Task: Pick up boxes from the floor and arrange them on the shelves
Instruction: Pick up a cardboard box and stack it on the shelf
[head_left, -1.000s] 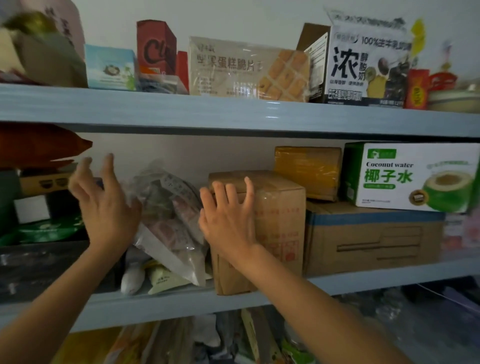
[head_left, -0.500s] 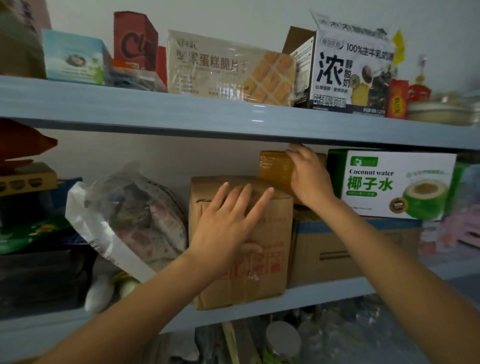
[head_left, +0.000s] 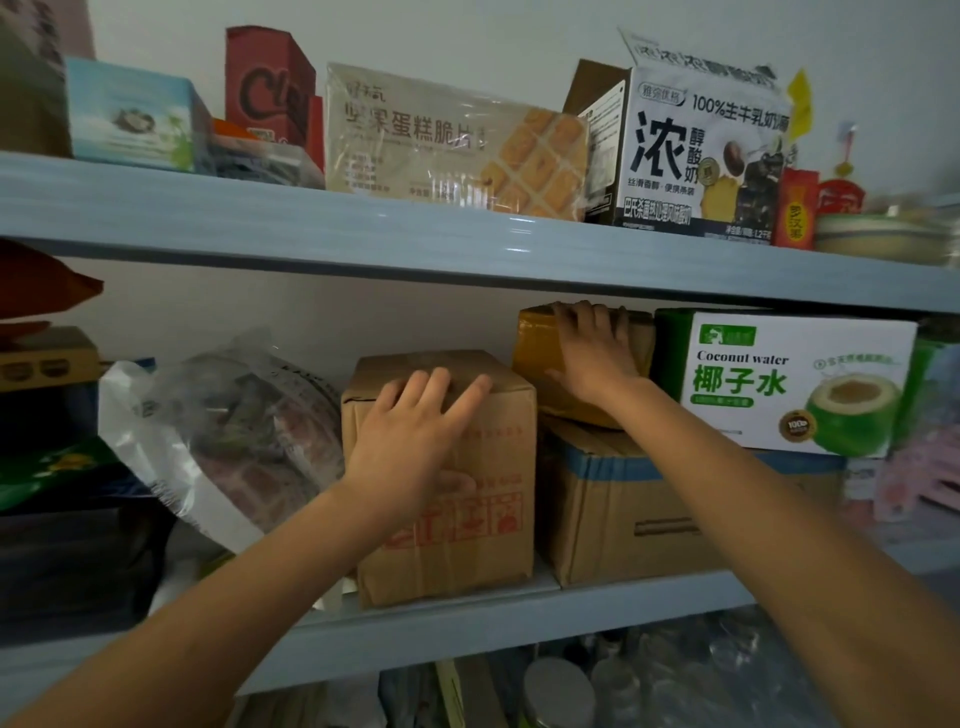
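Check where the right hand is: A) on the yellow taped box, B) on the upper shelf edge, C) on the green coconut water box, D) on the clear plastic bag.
A: the right hand rests against the yellow taped box, which sits atop the large carton, just left of the coconut water box.

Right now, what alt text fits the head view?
A person's left hand presses flat on a brown cardboard box on the middle shelf, while the right hand lies against a yellow-taped box stacked on a larger carton beside a coconut water box. Packaged foods line the shelf above.
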